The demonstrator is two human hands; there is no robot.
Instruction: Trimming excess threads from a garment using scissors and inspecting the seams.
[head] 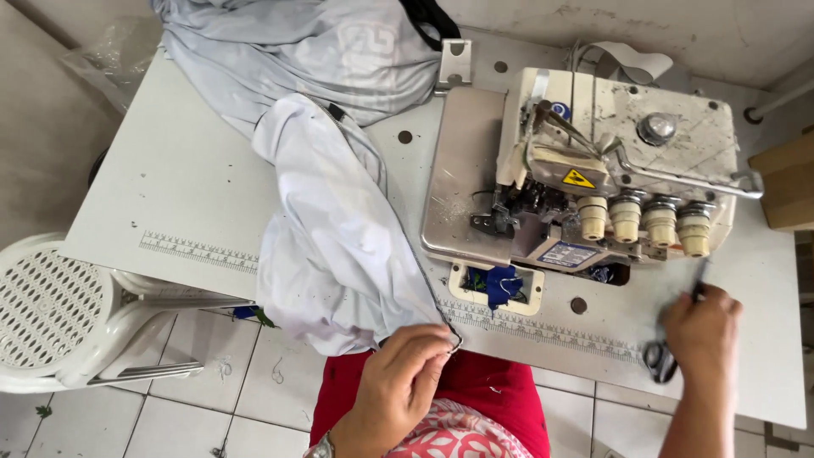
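My left hand pinches the near edge of a pale grey-white garment at the table's front edge. The cloth runs from that hand up across the white table to a heap at the far side. My right hand rests on the table at the right, closed on a thin dark tool that sticks up from the fingers. Small scissors lie under its wrist side. A cream overlock sewing machine with several thread tension knobs stands between the two hands, farther back.
A white plastic chair stands at the left below the table. Ruler markings run along the table's front edge. A cardboard box sits at the far right. Tiled floor and my red-clad lap show below.
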